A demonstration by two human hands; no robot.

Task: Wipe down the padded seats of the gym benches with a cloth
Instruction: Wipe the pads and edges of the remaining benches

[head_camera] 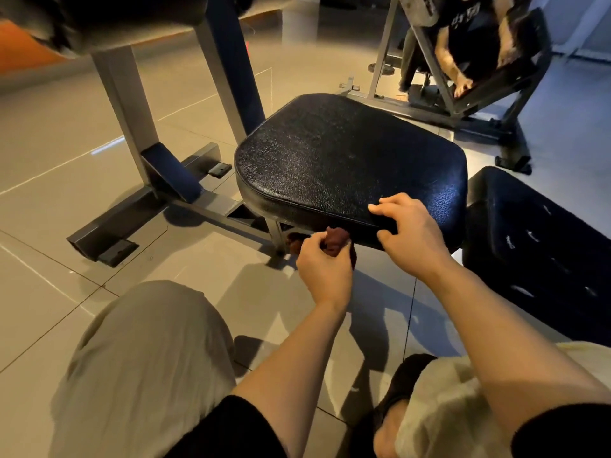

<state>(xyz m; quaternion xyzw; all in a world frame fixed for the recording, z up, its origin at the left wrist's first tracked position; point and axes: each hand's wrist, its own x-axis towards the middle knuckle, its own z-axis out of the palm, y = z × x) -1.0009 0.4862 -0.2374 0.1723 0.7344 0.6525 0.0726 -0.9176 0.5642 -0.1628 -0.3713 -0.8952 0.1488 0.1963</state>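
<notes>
A black padded seat [347, 157] with a pebbled surface sits on a grey metal frame in the middle of the view. My left hand [322, 262] is just below the seat's near edge and grips a bunched reddish-brown cloth [335, 241]. My right hand [410, 233] rests on the near right corner of the seat, fingers loosely curved over the edge, thumb against the side. Part of the cloth is hidden behind my left hand.
A second black pad [542, 246] slopes down at the right. The bench frame [139, 209] with grey and blue posts stands at the left on a tiled floor [66, 143]. Another person sits on a machine [469, 54] at the back right. My knees fill the foreground.
</notes>
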